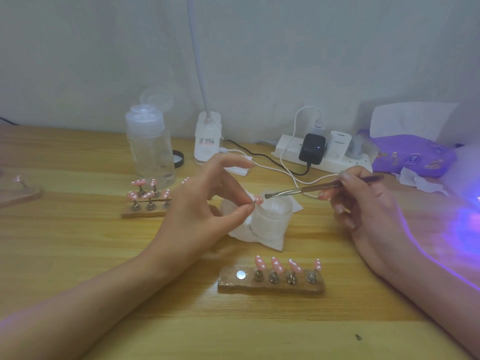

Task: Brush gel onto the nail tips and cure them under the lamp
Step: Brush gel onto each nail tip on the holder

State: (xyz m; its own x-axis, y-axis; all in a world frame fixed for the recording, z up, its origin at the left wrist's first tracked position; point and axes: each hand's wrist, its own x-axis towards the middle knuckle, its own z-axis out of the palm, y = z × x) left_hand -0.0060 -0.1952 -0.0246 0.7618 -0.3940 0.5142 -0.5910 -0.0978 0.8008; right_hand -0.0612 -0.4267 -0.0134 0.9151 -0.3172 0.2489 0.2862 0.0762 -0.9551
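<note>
Left hand (205, 203) pinching nail tip (258, 200), right hand (363, 203) gripping brush (311, 188)

- The nail tips (276, 265) are showing pink with white dots.
- The brush (311, 189) is showing a silver ferrule and a dark reddish handle.
- The bench (104, 242) is showing pale yellow-brown wood grain.
- The tissue pack (413, 154) is showing purple with small prints.
- The adapter (311, 149) is sitting black on the white power strip (285, 149).

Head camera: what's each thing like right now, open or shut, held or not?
Left hand: pinches nail tip by its stem.
Right hand: holds brush.
Jar: open, no lid.
Near holder: four tips standing, one slot empty.
Bottle: cap flipped open.
Charger: plugged in, light on.
</note>
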